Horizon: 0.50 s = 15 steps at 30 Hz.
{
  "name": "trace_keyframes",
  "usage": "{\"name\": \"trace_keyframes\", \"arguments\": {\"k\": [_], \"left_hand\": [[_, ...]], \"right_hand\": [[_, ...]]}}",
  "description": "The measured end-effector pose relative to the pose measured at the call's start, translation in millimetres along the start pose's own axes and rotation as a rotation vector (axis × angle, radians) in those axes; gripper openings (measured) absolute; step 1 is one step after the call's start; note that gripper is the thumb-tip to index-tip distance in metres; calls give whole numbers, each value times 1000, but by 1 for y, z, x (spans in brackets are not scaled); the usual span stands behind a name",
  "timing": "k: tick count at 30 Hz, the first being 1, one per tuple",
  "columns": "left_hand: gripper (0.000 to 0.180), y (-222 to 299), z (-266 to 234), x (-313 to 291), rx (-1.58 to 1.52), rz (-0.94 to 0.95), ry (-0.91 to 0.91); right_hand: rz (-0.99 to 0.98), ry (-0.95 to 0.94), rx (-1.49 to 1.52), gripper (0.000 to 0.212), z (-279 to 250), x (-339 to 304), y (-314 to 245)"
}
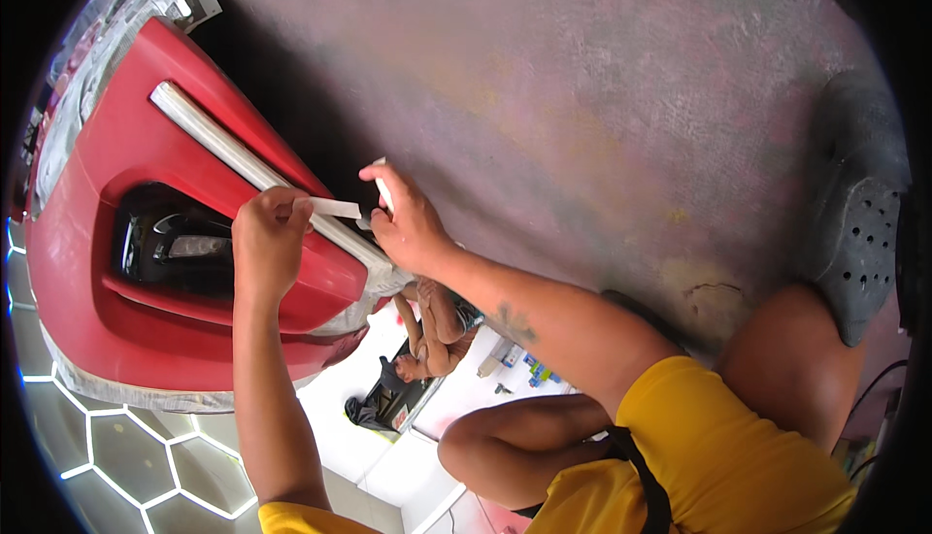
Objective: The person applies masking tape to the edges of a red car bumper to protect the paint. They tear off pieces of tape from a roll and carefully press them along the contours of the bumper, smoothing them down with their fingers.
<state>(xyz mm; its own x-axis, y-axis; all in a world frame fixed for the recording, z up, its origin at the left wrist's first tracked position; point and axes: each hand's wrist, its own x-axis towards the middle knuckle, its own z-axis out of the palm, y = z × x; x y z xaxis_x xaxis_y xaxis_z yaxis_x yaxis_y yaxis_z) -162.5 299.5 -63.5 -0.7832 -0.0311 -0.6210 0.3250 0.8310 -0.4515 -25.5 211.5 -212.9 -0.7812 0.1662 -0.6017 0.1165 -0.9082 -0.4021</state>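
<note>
My left hand [267,243] pinches one end of a short strip of white masking tape [335,208] between thumb and fingertips. The strip's other end reaches toward my right hand [410,231]. That hand is closed around a white tape roll [384,186], seen nearly edge-on and partly hidden by the fingers. Both hands are over a red car bumper [78,233]. Beneath the tape strip runs a long silvery-white trim strip [209,131], apparently masked. Whether the tape touches it, I cannot tell. Beside my left wrist, a black recess holds a lamp [197,247].
Newspaper and clear plastic sheeting [116,44] border the bumper. A stained grey floor [582,97] fills the upper right, with a grey perforated clog [859,243] at the far right. Another person [432,335] crouches beyond my hands. Hexagonal lights [126,447] glow at the lower left.
</note>
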Motion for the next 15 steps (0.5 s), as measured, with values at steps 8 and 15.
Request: {"name": "trace_keyframes", "arguments": {"k": [8,15], "left_hand": [[19,6,6,21,252,36,-33],[29,4,2,28,195,20,31]], "right_hand": [[-194,-57,-489,33,-7,0,-11],[-299,22,-475,31,-5,6,-14]]}}
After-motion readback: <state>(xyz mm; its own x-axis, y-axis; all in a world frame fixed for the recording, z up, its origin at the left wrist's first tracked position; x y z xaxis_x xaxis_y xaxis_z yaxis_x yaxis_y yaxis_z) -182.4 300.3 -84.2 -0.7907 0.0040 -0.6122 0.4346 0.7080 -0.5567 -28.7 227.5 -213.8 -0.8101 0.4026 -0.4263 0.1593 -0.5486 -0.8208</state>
